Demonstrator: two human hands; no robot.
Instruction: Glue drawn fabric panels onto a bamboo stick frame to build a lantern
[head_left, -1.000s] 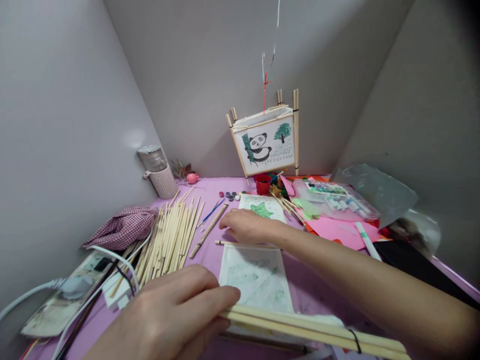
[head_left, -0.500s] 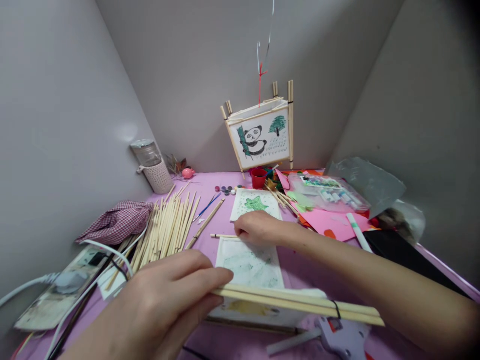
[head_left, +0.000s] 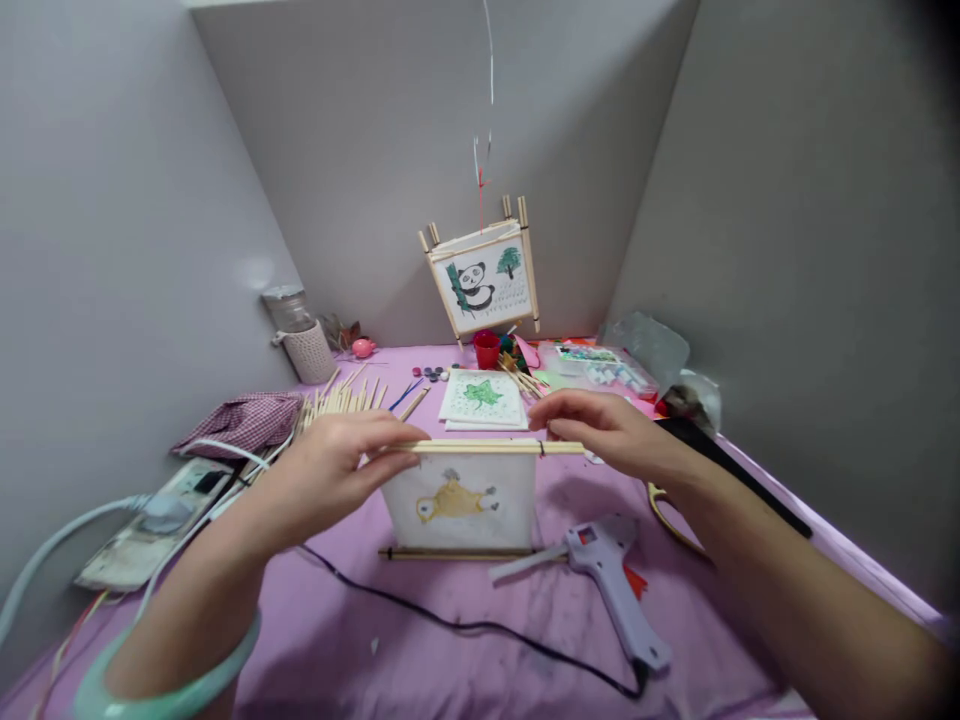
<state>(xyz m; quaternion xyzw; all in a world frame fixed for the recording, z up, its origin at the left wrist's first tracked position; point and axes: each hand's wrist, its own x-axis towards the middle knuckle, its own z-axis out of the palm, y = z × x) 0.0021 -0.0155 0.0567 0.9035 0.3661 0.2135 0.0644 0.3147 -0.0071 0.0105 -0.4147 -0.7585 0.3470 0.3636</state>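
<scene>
Well, the left hand (head_left: 336, 458) pinches the bird-painted stick lantern (head_left: 461, 505) in the near middle; whether the right hand (head_left: 611, 432) grips, I can't tell. Slipping fingers could topple it against the glue gun (head_left: 613, 580), right.

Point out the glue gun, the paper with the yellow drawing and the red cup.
Glue gun (head_left: 613, 580): head view, upper part of the handle.
Paper with the yellow drawing (head_left: 460, 502): head view, middle of the drawing.
Red cup (head_left: 486, 353): head view, outer side.
</scene>
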